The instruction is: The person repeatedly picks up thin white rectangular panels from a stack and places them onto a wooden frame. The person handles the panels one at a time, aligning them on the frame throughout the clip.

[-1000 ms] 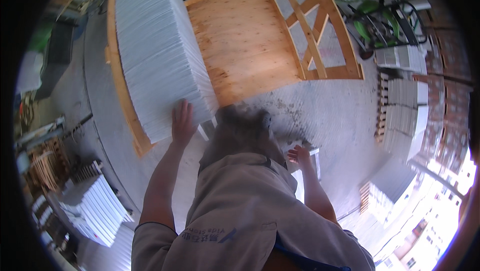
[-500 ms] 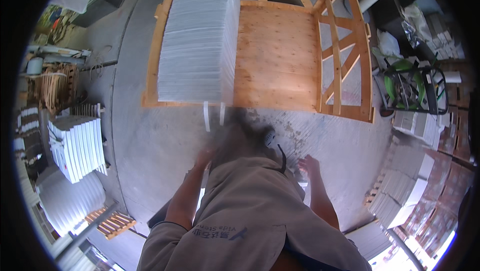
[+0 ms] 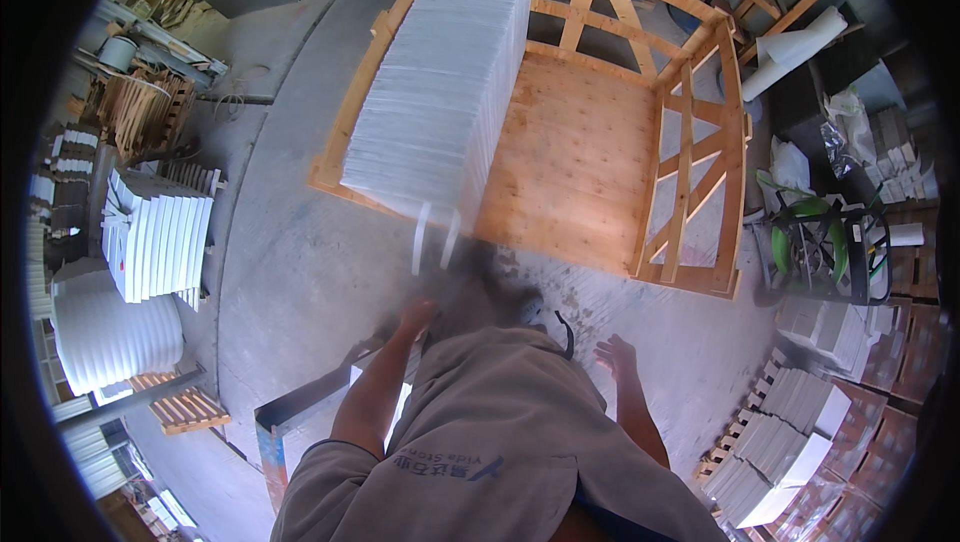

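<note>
My left hand hangs beside my body at waist height; its fingers are smeared, so their pose is unclear. On the other side, my right hand is open and empty, fingers apart. Neither touches anything that I can see. Ahead stands a wooden crate with slatted far and right sides. A long row of thin white-wrapped slabs stands on edge along its left part. Two white straps hang from the near end of the row, closest to my left hand.
White slabs on a pallet stand at the left, near a round white stack. A metal frame is close behind my left arm. At the right are a black frame with green straps and palletised grey slabs.
My view has turned left, so the crate appears slanted and farther right. The metal frame by my left arm has come into sight. Both hands stay beside my body.
</note>
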Tool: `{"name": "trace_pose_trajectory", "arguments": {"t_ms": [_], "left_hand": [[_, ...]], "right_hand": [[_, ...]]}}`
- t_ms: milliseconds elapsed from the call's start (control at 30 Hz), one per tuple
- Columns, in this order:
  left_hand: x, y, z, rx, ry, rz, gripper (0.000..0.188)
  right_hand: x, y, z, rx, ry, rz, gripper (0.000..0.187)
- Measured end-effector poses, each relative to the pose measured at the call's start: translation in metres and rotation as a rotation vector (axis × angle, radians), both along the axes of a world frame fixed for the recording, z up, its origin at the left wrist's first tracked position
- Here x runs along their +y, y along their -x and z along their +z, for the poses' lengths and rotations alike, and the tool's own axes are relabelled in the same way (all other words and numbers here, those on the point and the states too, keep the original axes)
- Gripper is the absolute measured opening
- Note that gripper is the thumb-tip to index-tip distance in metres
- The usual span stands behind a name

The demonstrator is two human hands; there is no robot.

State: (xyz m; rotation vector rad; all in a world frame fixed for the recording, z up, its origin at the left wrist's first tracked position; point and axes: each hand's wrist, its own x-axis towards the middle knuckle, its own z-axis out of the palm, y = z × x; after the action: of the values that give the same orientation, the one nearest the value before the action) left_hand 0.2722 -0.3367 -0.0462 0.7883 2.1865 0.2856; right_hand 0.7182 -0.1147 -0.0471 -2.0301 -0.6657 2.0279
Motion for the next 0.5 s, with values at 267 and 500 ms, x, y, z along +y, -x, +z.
{"name": "trace_pose_trajectory", "arguments": {"t_ms": [267,500], "left_hand": [[-0.001,-0.003,-0.029,0.025,-0.099,0.058,0.031],[-0.013,0.003,-0.035,0.041,-0.025,-0.025,0.034]], "right_hand": [[0.004,-0.005,-0.003,0.062,0.000,0.008,0.037],[-0.011,-0.022,-0.026,0.073,0.014,0.002,0.036]]}}
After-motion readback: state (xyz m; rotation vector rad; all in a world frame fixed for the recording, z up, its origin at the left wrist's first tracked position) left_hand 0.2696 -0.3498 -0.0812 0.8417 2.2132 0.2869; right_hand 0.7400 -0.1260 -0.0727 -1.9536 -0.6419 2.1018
